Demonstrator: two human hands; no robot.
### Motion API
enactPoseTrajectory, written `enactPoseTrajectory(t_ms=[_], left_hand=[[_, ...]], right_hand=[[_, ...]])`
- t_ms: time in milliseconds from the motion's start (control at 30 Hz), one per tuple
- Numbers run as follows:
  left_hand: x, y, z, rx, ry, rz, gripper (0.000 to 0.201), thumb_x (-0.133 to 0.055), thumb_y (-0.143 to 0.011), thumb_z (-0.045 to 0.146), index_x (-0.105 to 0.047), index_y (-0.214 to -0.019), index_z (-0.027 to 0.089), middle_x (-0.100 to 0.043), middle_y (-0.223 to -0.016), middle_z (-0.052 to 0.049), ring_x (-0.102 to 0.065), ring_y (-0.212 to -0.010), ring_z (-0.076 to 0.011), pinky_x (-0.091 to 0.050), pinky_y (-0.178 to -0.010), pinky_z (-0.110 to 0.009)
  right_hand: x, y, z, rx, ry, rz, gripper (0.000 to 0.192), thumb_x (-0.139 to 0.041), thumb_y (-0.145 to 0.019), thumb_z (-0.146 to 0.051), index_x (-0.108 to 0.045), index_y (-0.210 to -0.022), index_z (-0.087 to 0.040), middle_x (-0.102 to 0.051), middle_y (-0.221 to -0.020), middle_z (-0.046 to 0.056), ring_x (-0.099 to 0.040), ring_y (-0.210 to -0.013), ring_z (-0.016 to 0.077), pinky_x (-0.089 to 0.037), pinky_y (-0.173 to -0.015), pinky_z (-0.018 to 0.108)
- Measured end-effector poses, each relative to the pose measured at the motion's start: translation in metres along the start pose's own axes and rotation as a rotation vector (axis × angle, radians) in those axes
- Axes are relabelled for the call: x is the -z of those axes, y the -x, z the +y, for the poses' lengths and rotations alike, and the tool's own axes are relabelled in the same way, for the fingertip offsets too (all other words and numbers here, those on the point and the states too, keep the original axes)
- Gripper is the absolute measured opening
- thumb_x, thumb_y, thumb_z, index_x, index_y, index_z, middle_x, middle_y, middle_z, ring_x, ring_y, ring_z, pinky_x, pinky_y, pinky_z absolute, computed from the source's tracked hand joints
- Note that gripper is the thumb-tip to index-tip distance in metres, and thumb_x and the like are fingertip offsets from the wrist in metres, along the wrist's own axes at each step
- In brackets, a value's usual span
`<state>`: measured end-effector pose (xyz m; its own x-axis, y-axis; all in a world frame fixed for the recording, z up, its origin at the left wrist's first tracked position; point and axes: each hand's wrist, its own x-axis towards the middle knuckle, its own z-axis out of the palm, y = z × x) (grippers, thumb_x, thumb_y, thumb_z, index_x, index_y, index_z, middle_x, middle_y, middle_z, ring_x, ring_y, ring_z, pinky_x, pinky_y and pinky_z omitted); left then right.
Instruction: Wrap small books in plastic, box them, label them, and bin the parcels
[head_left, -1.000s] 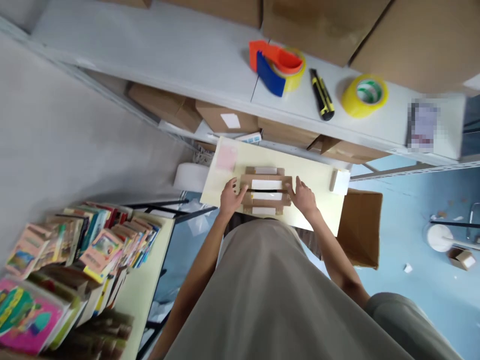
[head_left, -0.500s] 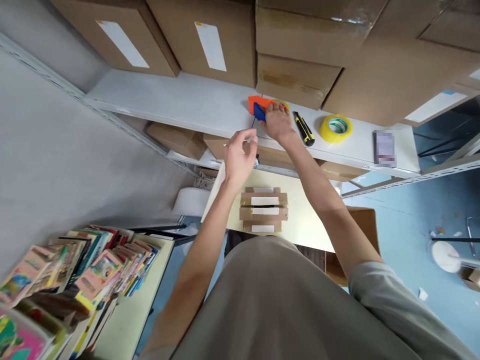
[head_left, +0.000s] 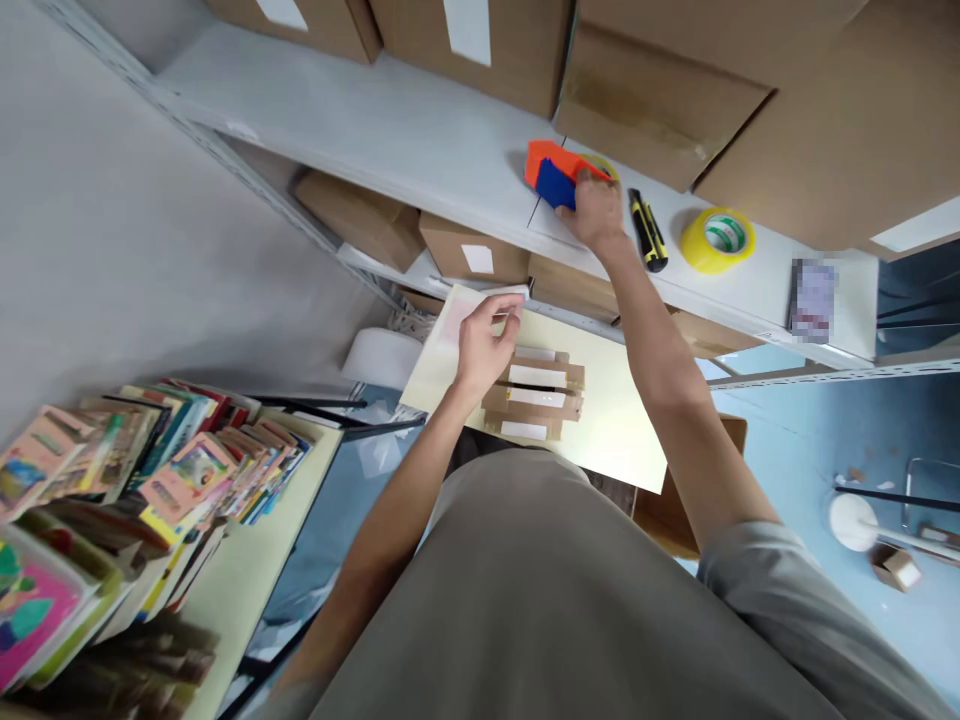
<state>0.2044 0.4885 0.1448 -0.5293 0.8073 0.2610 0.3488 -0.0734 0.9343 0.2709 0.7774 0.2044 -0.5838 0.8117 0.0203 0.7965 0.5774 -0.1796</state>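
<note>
Head view: the right hand is up on the shelf at about 12 o'clock, fingers curled over the tape dispenser; half a second ago it was only reaching there, and a second ago both hands pressed on the box; so the flaps look closed and the tape is being fetched. The left hand hangs loosely half-curled over the box's left edge, holding nothing that shows; it has dropped back toward the box since the last picture. The box lies on the surface at 6 o'clock of the dispenser; at 3 o'clock of the right hand lie a knife and a tape roll; books stand at 9 o'clock.

Hidden: the right palm covers the dispenser's handle and roll, so how firm the grip is cannot be told; the torso cuts off the surface's near edge; a blurred patch sits on the shelf's right end.
</note>
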Motion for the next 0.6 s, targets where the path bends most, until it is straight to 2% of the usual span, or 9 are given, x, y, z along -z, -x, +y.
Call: enactPoseTrajectory(t_ms=[33, 100, 233, 300, 333, 433, 500, 600], left_hand=[[0.003, 0.010, -0.001, 0.013, 0.018, 0.015, 0.021, -0.068, -0.110, 0.034, -0.082, -0.120, 0.023, -0.088, -0.127, -0.009, -0.084, -0.121, -0.0233, -0.068, -0.111, -0.041], [0.010, 0.036, 0.000, 0.050, 0.060, 0.060, 0.023, -0.068, -0.111, 0.037, -0.080, -0.126, 0.024, -0.087, -0.126, -0.009, -0.084, -0.120, -0.0228, -0.068, -0.110, -0.040], [0.024, 0.093, 0.009, 0.106, 0.091, 0.113, 0.027, -0.074, -0.112, 0.046, -0.078, -0.130, 0.025, -0.084, -0.121, -0.009, -0.083, -0.115, -0.0224, -0.069, -0.105, -0.039], [0.029, 0.116, 0.013, 0.114, 0.048, 0.079, 0.026, -0.076, -0.112, 0.048, -0.078, -0.125, 0.025, -0.082, -0.117, -0.007, -0.082, -0.107, -0.0210, -0.070, -0.099, -0.037], [0.031, 0.125, 0.014, 0.113, 0.012, 0.058, 0.025, -0.077, -0.112, 0.048, -0.079, -0.123, 0.026, -0.081, -0.116, -0.007, -0.081, -0.104, -0.0207, -0.070, -0.096, -0.036], [0.037, 0.142, 0.014, 0.110, -0.132, 0.035, 0.021, -0.077, -0.112, 0.047, -0.081, -0.119, 0.027, -0.081, -0.116, -0.007, -0.080, -0.105, -0.0221, -0.069, -0.096, -0.038], [0.040, 0.147, 0.013, 0.139, -0.177, 0.010, 0.020, -0.074, -0.113, 0.045, -0.081, -0.118, 0.027, -0.081, -0.116, -0.006, -0.079, -0.104, -0.0218, -0.069, -0.093, -0.037], [0.044, 0.148, 0.010, 0.194, -0.155, -0.108, 0.019, -0.071, -0.113, 0.042, -0.080, -0.116, 0.026, -0.082, -0.111, -0.006, -0.077, -0.095, -0.0204, -0.065, -0.079, -0.032]], right_hand=[[-0.003, 0.021, -0.001, 0.011, -0.085, 0.015, 0.068, -0.058, -0.121, -0.051, -0.051, -0.163, 0.002, -0.072, -0.155, 0.031, -0.068, -0.150, 0.0379, -0.041, -0.137, 0.056], [-0.017, 0.080, -0.006, 0.053, -0.406, 0.058, 0.075, -0.067, -0.114, -0.065, -0.049, -0.168, -0.016, -0.075, -0.152, 0.022, -0.070, -0.145, 0.0382, -0.054, -0.129, 0.058], [-0.063, 0.220, -0.030, 0.024, -1.173, -0.203, 0.082, -0.071, -0.097, -0.092, -0.066, -0.145, -0.026, -0.083, -0.128, 0.011, -0.078, -0.126, 0.0355, -0.066, -0.114, 0.054], [-0.087, 0.272, -0.046, -0.064, -1.431, -0.337, 0.079, -0.080, -0.089, -0.093, -0.070, -0.132, -0.028, -0.083, -0.121, 0.009, -0.079, -0.117, 0.0326, -0.067, -0.111, 0.052], [-0.097, 0.290, -0.053, -0.130, -1.511, -0.364, 0.078, -0.083, -0.086, -0.092, -0.070, -0.129, -0.028, -0.083, -0.118, 0.008, -0.079, -0.113, 0.0313, -0.068, -0.109, 0.051], [-0.113, 0.315, -0.067, -0.244, -1.599, -0.377, 0.072, -0.089, -0.084, -0.087, -0.069, -0.121, -0.029, -0.080, -0.110, 0.005, -0.076, -0.103, 0.0270, -0.068, -0.106, 0.049], [-0.114, 0.316, -0.070, -0.231, -1.580, -0.383, 0.067, -0.091, -0.085, -0.083, -0.068, -0.115, -0.028, -0.077, -0.105, 0.003, -0.073, -0.096, 0.0247, -0.068, -0.103, 0.048], [-0.110, 0.312, -0.065, -0.156, -1.508, -0.434, 0.068, -0.087, -0.086, -0.087, -0.067, -0.112, -0.028, -0.075, -0.100, 0.002, -0.071, -0.092, 0.0247, -0.068, -0.098, 0.048]])
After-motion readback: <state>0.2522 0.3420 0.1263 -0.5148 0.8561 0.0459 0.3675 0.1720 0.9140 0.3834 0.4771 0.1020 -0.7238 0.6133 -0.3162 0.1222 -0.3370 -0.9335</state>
